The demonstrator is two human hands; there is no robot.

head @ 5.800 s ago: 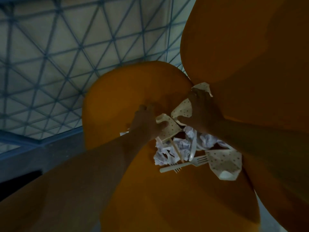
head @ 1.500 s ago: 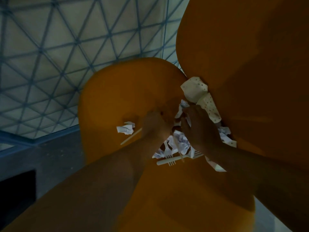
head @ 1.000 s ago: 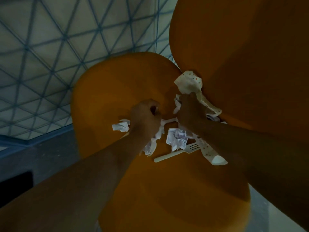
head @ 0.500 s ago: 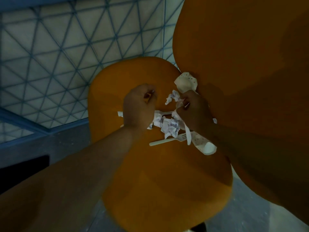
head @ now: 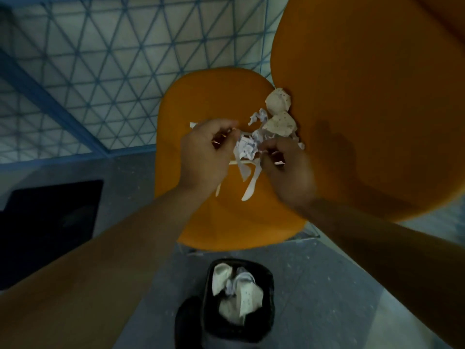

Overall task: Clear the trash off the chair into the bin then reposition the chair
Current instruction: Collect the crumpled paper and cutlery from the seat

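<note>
An orange chair (head: 226,222) fills the middle, its seat below my hands and its backrest (head: 364,96) at the right. My left hand (head: 206,157) and my right hand (head: 286,170) are raised above the seat, both shut on one bundle of trash: crumpled white paper (head: 245,149), dotted paper cups (head: 279,114) and white plastic cutlery (head: 250,187) hanging down. A black bin (head: 266,323) stands on the floor in front of the chair, holding crumpled paper and dotted cups.
A patterned floor with blue triangle lines (head: 100,71) lies beyond the chair. A dark flat object (head: 47,222) sits on the grey floor at the left. The chair's metal legs (head: 310,233) show under the seat's front edge.
Both hands have gathered the trash and lifted it off the seat, so the seat shows bare. The view has pulled back, and the bin has come into sight below.
</note>
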